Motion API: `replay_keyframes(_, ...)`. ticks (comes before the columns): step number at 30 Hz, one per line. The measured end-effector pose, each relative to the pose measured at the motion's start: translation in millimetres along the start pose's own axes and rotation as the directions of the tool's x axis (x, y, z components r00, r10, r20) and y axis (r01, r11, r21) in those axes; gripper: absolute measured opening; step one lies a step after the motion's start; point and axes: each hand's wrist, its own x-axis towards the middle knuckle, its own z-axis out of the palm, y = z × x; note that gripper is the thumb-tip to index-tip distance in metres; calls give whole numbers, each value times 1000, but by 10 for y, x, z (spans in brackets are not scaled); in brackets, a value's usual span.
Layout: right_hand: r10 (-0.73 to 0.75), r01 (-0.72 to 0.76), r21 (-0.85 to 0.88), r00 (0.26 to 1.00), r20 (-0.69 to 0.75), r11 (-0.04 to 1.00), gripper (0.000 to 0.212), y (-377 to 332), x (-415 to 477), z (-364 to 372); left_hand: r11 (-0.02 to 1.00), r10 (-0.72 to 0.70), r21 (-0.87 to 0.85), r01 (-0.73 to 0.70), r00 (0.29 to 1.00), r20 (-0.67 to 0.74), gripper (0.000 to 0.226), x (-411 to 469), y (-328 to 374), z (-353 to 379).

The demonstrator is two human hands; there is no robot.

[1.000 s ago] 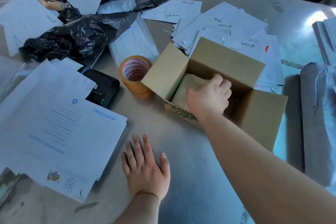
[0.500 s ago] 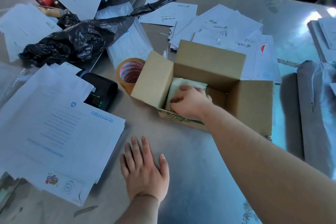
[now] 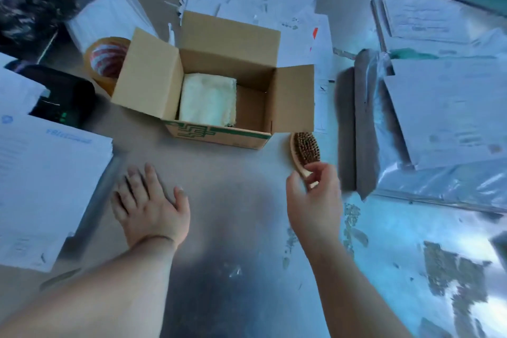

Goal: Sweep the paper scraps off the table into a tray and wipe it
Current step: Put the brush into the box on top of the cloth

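Head view | step: taking up brush (image 3: 305, 149), centre right | your right hand (image 3: 315, 200) pinches its handle; left hand (image 3: 152, 207) lies spread on table (image 3: 233, 222) | next: likely sweep scraps (image 3: 236, 271), lower centre.

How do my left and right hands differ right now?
The left hand lies flat on the table, fingers spread; the right hand has curled fingers. The left hand holds nothing; the right hand grips a brush by its handle. Both are bare, in front of the box.
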Motion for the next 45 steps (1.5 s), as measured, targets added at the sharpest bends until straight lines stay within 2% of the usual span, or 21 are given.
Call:
replay_keyframes(3,89,-89,-248,996,-11,965,37,401,41,-57,1000,7,-13,-7,999,-36,80,-19,7,-16)
replay_keyframes(8,183,-145,-415,982,51,898,51,546,279,-50,1000,8,-29,-9,998,-57,79,-28,14,-34)
replay_keyframes(11,212,-144,-443,971,108,885,46,612,372,-11,1000,9,-23,-11,998,-57,79,-19,8,-32)
replay_keyframes(16,210,-157,-333,969,128,930,41,692,430,43,1000,8,-4,-8,999,-45,79,-12,-2,-21)
replay_keyframes(17,256,-216,-275,960,117,937,40,679,427,43,1000,7,-8,-7,999,-44,80,-11,-3,-18)
replay_keyframes(19,396,-402,28,910,122,915,31,597,437,16,1000,9,-15,-9,999,-32,80,-18,10,-23)
replay_keyframes(21,525,-569,393,821,225,722,18,396,454,-56,1000,6,-10,-6,1000,-24,80,-13,10,-31)
replay_keyframes(22,530,-579,507,809,256,639,14,286,465,-115,1000,4,-9,-4,1000,-18,80,-15,10,-34)
replay_keyframes(23,500,-542,580,829,250,608,13,177,493,-173,1000,4,-6,-4,1000,-8,80,-17,8,-35)
replay_keyframes(25,375,-394,646,910,176,654,16,-58,573,-271,1000,3,16,-3,1000,19,80,-19,3,-26)
replay_keyframes(27,180,-192,637,980,85,746,21,-363,677,-345,999,-5,37,4,999,40,80,-8,0,-19)
replay_keyframes(29,-65,16,603,996,60,798,16,-734,772,-393,999,-7,40,5,999,45,80,3,-14,-7)
replay_keyframes(31,-296,203,497,948,114,844,11,-1070,858,-376,999,-1,39,0,999,44,81,0,-14,0)
replay_keyframes(34,-542,496,223,797,268,839,16,-1502,1015,-145,999,5,38,-7,999,46,81,7,-9,-1)
replay_keyframes(37,-650,755,-11,572,499,656,18,-1749,1170,187,1000,8,19,-9,1000,25,80,6,17,-13)
replay_keyframes(39,-613,848,-82,441,655,523,24,-1771,1258,417,1000,8,19,-9,1000,14,80,13,10,-19)
replay_keyframes(41,-535,884,-156,398,745,441,27,-1680,1335,583,1000,18,18,-18,1000,5,79,5,10,-25)
replay_keyframes(45,-481,899,-273,418,771,342,27,-1544,1385,778,999,23,26,-23,1000,-8,79,24,2,-16)
